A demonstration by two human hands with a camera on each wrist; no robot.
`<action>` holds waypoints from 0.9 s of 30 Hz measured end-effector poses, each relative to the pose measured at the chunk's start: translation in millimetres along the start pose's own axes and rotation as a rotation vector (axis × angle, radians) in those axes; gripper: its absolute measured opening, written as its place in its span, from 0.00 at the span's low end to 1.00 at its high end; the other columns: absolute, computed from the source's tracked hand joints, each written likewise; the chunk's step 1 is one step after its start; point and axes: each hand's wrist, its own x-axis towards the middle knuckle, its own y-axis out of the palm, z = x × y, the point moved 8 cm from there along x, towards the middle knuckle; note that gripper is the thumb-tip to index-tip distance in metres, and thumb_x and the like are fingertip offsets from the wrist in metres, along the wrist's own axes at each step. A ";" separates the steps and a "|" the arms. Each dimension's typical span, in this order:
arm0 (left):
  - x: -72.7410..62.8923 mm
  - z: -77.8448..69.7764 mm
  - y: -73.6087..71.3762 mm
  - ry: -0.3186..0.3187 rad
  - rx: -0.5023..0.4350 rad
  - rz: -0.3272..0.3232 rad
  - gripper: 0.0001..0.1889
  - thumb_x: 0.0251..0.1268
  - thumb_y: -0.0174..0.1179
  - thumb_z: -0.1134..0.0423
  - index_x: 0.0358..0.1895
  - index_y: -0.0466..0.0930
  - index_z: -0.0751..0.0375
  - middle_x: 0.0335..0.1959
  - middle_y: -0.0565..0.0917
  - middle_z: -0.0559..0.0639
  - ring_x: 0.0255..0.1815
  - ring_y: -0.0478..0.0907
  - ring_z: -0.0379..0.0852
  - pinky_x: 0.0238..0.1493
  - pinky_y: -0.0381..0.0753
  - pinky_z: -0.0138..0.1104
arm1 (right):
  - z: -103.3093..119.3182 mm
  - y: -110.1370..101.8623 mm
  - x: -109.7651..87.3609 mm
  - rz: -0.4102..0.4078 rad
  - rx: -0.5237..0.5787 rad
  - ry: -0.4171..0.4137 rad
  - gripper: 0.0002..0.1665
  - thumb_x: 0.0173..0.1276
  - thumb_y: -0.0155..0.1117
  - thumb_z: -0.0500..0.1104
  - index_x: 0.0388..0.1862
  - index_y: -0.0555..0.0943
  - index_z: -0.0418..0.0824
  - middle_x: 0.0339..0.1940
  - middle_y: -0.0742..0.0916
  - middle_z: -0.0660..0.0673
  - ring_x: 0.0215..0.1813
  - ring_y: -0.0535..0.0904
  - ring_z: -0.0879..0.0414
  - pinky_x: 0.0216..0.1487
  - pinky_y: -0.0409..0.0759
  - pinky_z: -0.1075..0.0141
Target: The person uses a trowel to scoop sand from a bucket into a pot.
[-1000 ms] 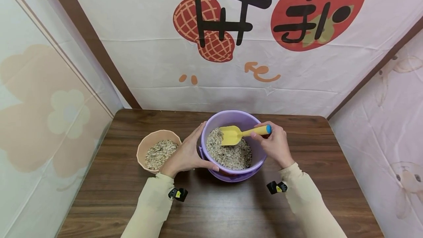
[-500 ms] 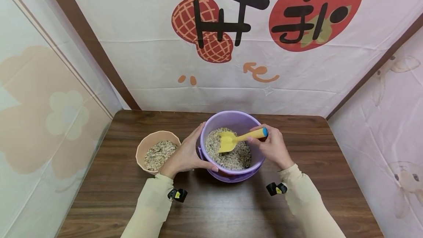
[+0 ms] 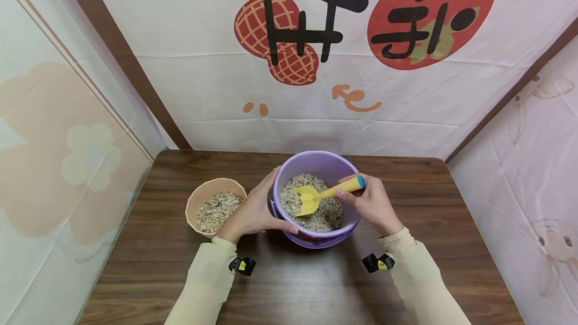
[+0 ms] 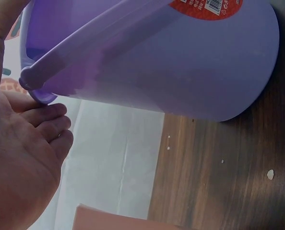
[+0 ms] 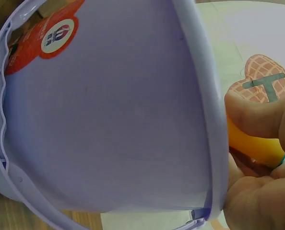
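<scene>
In the head view a purple bucket stands on the table, holding a bed of pale flaky grain. My right hand grips the handle of a yellow toy shovel with a blue end. The blade lies down in the grain, tilted, with some flakes on it. My left hand is spread against the bucket's left side, its thumb along the front and its fingers by the left rim. In the left wrist view those fingers touch the rim near the handle joint.
Left of the bucket sits a peach bowl part filled with similar grain, partly behind the left hand. Loose flakes lie on the wooden table. The bucket's handle hangs down its front. A printed cloth hangs behind the table.
The shovel's blade has moved down and slightly left, toward the near side of the bucket, and sits lower in the grain. The left hand and bucket have stayed put.
</scene>
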 end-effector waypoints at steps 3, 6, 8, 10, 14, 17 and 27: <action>0.6 -0.9 -0.1 0.009 -0.002 -0.001 0.77 0.24 0.85 0.35 0.84 0.45 0.44 0.82 0.52 0.47 0.78 0.56 0.50 0.73 0.62 0.56 | -1.7 -0.4 0.4 -0.009 0.078 0.043 0.15 0.66 0.68 0.26 0.50 0.79 0.22 0.40 0.87 0.33 0.38 0.89 0.49 0.44 0.88 0.59; 1.0 -0.7 -0.2 0.009 0.001 -0.001 0.77 0.24 0.85 0.34 0.84 0.44 0.42 0.82 0.52 0.46 0.79 0.55 0.49 0.73 0.61 0.55 | -1.9 0.0 1.2 -0.010 0.099 0.066 0.16 0.66 0.68 0.25 0.51 0.78 0.20 0.40 0.87 0.32 0.40 0.89 0.43 0.45 0.87 0.58; 0.9 0.4 -0.1 0.004 0.008 -0.002 0.77 0.23 0.84 0.33 0.83 0.43 0.40 0.82 0.51 0.47 0.79 0.54 0.49 0.73 0.61 0.55 | -1.8 1.0 1.8 0.004 0.088 0.074 0.17 0.65 0.69 0.26 0.51 0.79 0.21 0.40 0.87 0.32 0.42 0.88 0.40 0.44 0.87 0.58; 0.9 1.2 0.0 0.004 0.012 -0.002 0.77 0.23 0.84 0.33 0.83 0.43 0.40 0.82 0.51 0.48 0.79 0.53 0.49 0.74 0.60 0.55 | -1.2 1.1 1.9 0.019 0.028 0.069 0.16 0.64 0.71 0.28 0.50 0.81 0.24 0.40 0.87 0.34 0.41 0.87 0.41 0.42 0.87 0.61; 0.5 2.6 0.5 0.001 0.016 0.000 0.77 0.23 0.84 0.33 0.84 0.42 0.40 0.83 0.50 0.48 0.79 0.53 0.49 0.74 0.60 0.55 | 1.0 -1.6 0.4 0.037 -0.162 0.029 0.14 0.61 0.76 0.32 0.45 0.85 0.31 0.35 0.86 0.39 0.35 0.82 0.49 0.34 0.84 0.65; -0.1 2.8 0.2 -0.004 0.016 0.000 0.78 0.23 0.84 0.33 0.83 0.42 0.39 0.83 0.50 0.48 0.80 0.52 0.49 0.74 0.60 0.54 | 3.4 -3.5 -1.0 0.036 -0.301 -0.008 0.12 0.60 0.78 0.35 0.42 0.87 0.36 0.32 0.85 0.42 0.31 0.78 0.52 0.29 0.79 0.66; -1.2 2.0 0.3 -0.008 0.014 -0.001 0.78 0.24 0.83 0.32 0.84 0.42 0.41 0.83 0.50 0.52 0.79 0.53 0.51 0.74 0.60 0.55 | 1.0 -3.9 -3.2 0.043 -0.282 -0.032 0.13 0.61 0.78 0.37 0.45 0.87 0.37 0.35 0.86 0.42 0.32 0.78 0.53 0.29 0.80 0.66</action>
